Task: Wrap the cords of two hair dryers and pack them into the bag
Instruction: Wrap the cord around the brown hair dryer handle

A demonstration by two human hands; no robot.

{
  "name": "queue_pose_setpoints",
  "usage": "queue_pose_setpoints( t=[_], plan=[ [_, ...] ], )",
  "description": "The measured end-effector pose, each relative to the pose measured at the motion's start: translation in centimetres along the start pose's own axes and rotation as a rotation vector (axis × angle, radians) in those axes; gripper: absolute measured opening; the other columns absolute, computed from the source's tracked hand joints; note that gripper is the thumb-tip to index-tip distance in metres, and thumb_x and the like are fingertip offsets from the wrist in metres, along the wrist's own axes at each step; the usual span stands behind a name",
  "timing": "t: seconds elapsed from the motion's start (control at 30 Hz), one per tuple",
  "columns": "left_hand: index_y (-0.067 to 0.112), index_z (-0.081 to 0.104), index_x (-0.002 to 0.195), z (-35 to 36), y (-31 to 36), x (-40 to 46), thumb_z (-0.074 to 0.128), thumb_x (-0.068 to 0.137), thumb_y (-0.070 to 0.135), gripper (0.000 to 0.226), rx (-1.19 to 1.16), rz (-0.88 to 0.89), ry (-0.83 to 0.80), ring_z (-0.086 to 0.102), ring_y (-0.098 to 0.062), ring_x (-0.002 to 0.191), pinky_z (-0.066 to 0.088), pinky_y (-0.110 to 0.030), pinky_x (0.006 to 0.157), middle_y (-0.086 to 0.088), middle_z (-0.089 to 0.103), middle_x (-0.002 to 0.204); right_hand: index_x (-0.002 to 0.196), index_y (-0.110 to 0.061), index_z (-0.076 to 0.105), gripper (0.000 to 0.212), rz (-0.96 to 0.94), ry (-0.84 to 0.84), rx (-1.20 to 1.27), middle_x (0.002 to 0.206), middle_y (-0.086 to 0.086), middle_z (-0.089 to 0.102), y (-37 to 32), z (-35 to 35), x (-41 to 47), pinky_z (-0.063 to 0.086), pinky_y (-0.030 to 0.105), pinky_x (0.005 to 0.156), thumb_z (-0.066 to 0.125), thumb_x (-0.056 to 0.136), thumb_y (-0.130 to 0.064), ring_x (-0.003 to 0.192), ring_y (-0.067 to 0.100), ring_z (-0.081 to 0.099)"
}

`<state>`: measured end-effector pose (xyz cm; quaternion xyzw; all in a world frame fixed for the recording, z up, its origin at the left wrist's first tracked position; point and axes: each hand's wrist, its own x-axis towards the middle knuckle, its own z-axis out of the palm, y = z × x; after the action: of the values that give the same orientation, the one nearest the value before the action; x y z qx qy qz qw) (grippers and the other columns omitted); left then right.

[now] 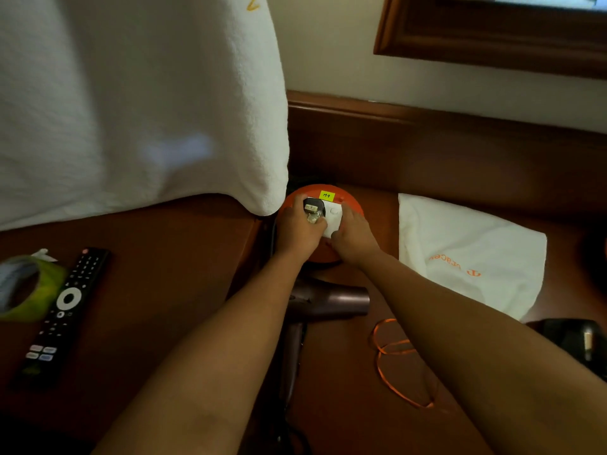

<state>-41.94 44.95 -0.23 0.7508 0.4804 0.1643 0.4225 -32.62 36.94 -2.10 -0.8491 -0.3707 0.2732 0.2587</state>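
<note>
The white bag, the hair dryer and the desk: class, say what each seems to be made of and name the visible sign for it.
White bag: soft woven cloth, matt; it lies limp and creased, with orange print.
Hair dryer: probably hard plastic with a satin purple-brown finish; its smooth barrel shows a dull sheen.
Desk: dark reddish wood or wood veneer, polished; it faintly reflects light.

Room was dim w/ warm light; a cream wall ran behind a dark reddish wood desk w/ a raised back ledge. A dark wood frame hung top right on the wall. A white towel draped down at left, over a higher wood surface.
</note>
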Motion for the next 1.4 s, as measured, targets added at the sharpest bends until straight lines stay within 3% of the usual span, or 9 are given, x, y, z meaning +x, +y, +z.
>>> queue_pose_setpoints(
  t=[0.17,0.3,0.43,0.6,0.73,0.8,0.9,1.13,1.4],
  plan=[
    [0.019,0.031,0.147,-0.9,0.4,-1.3,0.063,0.091,0.022,0.065,-0.301,-0.193,-0.043,0.044,-0.027,0.132,0.043,-0.035,0.103,-0.009,0.041,0.147,0.126,-0.001,0.056,0.034,0.191,0.094,0.488,0.122,0.02,0.061,-3.0,-0.6,-2.0,0.047,0.036,0.09,0.047,0.097,-0.016,0.103,0.027,0.059],
    [0.021,0.038,0.143,-2.1,0.7,-2.8,0.049,0.095,0.014,0.049,-0.492,-0.329,-0.034,0.049,-0.028,0.126,0.046,-0.041,0.101,-0.009,0.045,0.143,0.126,-0.004,0.05,0.032,0.356,0.027,0.817,0.091,0.012,0.063,-4.4,-0.6,-3.0,0.055,0.027,0.061,0.053,0.096,-0.015,0.07,0.02,0.061],
    [0.021,0.04,0.143,-3.4,0.8,-5.0,0.051,0.093,0.01,0.052,-0.641,-0.344,-0.127,0.053,-0.024,0.119,0.048,-0.024,0.076,-0.007,0.051,0.136,0.122,-0.005,0.055,0.031,0.358,0.06,0.907,0.115,0.017,0.066,-4.0,-0.5,-4.1,0.057,0.046,0.084,0.061,0.093,-0.015,0.097,0.031,0.067],
    [0.021,0.036,0.146,-4.9,-1.2,-8.9,0.053,0.093,0.013,0.056,-0.02,-0.204,-0.158,0.05,-0.026,0.124,0.044,-0.035,0.095,-0.009,0.05,0.139,0.118,-0.001,0.059,0.03,0.398,0.097,0.995,0.115,0.018,0.067,-3.6,-0.7,-5.0,0.054,0.051,0.091,0.064,0.09,-0.011,0.102,0.033,0.066],
    [0.019,0.03,0.148,-5.3,-3.2,-11.1,0.059,0.084,0.03,0.071,0.54,-0.006,-0.31,0.033,-0.031,0.138,0.024,-0.044,0.113,-0.011,0.038,0.15,0.128,-0.004,0.053,0.039,0.443,0.07,1.065,0.121,0.015,0.064,-3.0,-1.2,-5.9,0.055,0.045,0.089,0.062,0.092,-0.015,0.107,0.031,0.063],
    [0.023,0.022,0.15,-5.2,-3.5,-11.3,0.063,0.08,0.04,0.083,0.746,0.025,-0.417,0.019,-0.032,0.143,0.014,-0.056,0.114,-0.009,0.026,0.154,0.13,-0.007,0.052,0.039,0.451,0.085,1.07,0.123,0.012,0.062,-2.5,-1.3,-6.2,0.056,0.038,0.083,0.062,0.093,-0.017,0.11,0.03,0.062],
    [0.025,0.017,0.15,-5.2,-3.9,-11.7,0.069,0.077,0.048,0.092,0.924,0.064,-0.453,0.018,-0.032,0.142,0.02,-0.058,0.11,-0.009,0.023,0.154,0.131,-0.009,0.051,0.041,0.466,0.08,1.087,0.125,0.012,0.061,-1.9,-1.3,-6.9,0.055,0.035,0.08,0.062,0.093,-0.019,0.112,0.029,0.061],
    [0.023,0.02,0.15,-5.3,-3.6,-11.4,0.067,0.07,0.068,0.103,1.098,0.233,-0.49,0.027,-0.032,0.138,0.021,-0.049,0.11,-0.009,0.034,0.15,0.128,-0.004,0.052,0.041,0.497,0.132,1.11,0.114,0.016,0.064,0.9,-1.8,-8.5,0.057,0.037,0.083,0.064,0.092,-0.02,0.094,0.027,0.067],
    [0.02,0.037,0.137,-5.1,-4.2,-12.4,0.071,0.063,0.069,0.095,0.849,0.263,-0.469,0.051,-0.03,0.117,0.046,-0.044,0.094,-0.008,0.042,0.131,0.118,-0.001,0.056,0.037,0.521,0.259,1.101,0.086,0.013,0.063,4.5,-5.3,-9.0,0.055,0.031,0.067,0.066,0.09,-0.024,0.073,0.023,0.063]
  ],
)
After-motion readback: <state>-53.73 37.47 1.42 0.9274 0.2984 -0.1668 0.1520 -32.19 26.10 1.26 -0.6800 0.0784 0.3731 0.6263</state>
